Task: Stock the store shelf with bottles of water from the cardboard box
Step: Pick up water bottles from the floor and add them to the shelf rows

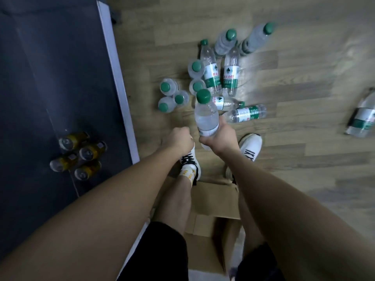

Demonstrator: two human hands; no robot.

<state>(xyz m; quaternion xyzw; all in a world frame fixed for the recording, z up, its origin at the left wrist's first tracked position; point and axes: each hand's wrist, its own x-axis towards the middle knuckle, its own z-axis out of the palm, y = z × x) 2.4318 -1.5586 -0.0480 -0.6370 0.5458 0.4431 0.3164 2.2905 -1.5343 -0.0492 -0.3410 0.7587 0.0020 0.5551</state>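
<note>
Head view: right hand (220, 136) wrapped round a water bottle (206, 116), green cap up, held above the wood floor (284, 98). Left hand (179, 138) balled in a fist beside it, gripping nothing visible. Just beyond, more bottles (211, 74) standing and lying in a loose cluster. Cardboard box (213, 201) underfoot; dark shelf (60, 78) at left.

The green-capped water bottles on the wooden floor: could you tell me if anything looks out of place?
Yes: several clear green-capped bottles lie tipped over on the wooden floor, one stray at far right, while others stand upright.
</note>
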